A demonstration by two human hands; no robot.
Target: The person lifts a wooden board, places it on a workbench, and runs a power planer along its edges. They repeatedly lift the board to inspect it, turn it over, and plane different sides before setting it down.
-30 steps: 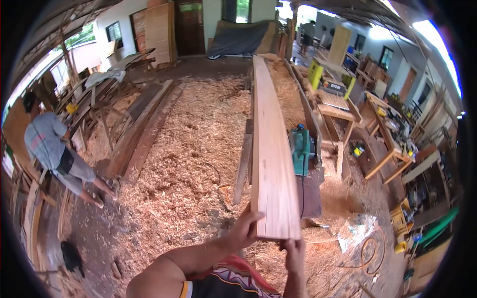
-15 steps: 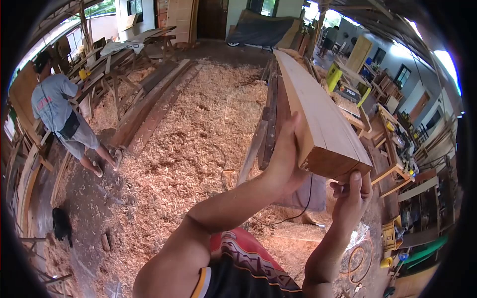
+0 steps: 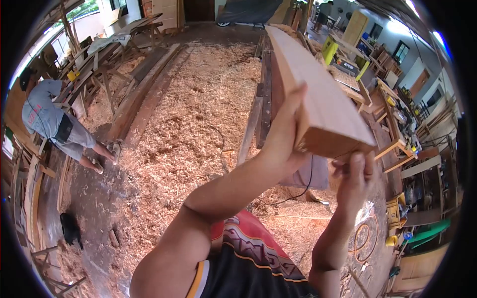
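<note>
Head: right hand [image 3: 354, 174] seemingly under board [image 3: 325, 94]

Spread thickly over the dark floor [image 3: 102, 198], curly wood shavings [image 3: 194, 114], with a trestle bench [image 3: 106, 85] on the left and a wooden workbench [image 3: 395, 145] on the right. At the far end, a dark door [image 3: 200, 10]; farther right, a pale wall [image 3: 415, 74] with a dark-framed window [image 3: 401, 50], and bright light [image 3: 412, 8] at the edge of the roof [image 3: 385, 10].

Held at near end: thick wooden plank [image 3: 325, 102], left hand [image 3: 292, 130] at left side, right hand [image 3: 355, 171] at lower right corner of end face. Right of plank: yellow-green machine [image 3: 344, 63], marked RYOBI. Over floor: wood shavings [image 3: 194, 104]. Far left: another person [image 3: 45, 115], bent forward.
</note>
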